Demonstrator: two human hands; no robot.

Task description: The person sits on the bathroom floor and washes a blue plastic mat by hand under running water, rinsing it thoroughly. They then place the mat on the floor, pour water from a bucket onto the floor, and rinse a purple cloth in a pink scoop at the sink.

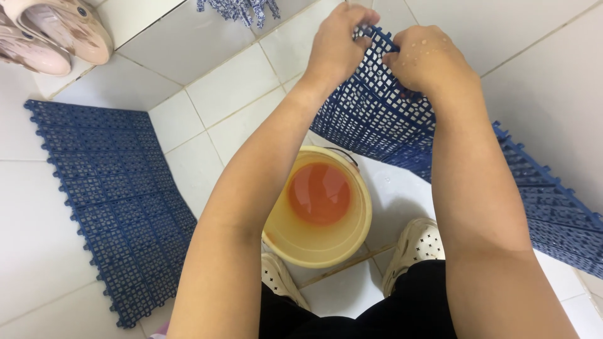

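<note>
The white tiled floor [239, 81] fills everything under me. On it, out at nine o'clock, lies a blue grid mat [113, 201], flat and well apart from my arms. The raised blue mat [377, 119] is the one I have hold of: it stands tilted up at one o'clock, its lower run stretching off toward three and four o'clock along the floor. Straight below my forearms, near the centre, sits the yellow bucket [317, 245] with orange-brown water in its bottom, its dark handle lying at the far rim. My two white perforated clogs [418, 242] flank the bucket at six o'clock. Pink sandals [50, 31] rest at eleven o'clock, and a scrap of blue-and-white patterned cloth [242, 7] shows at twelve.

My left hand [339, 41] is curled tight over the top edge of the raised mat, fingers hooked into the grid. My right hand [427, 59], wet with droplets, is clenched on the same edge just beside it, the two hands nearly touching.
</note>
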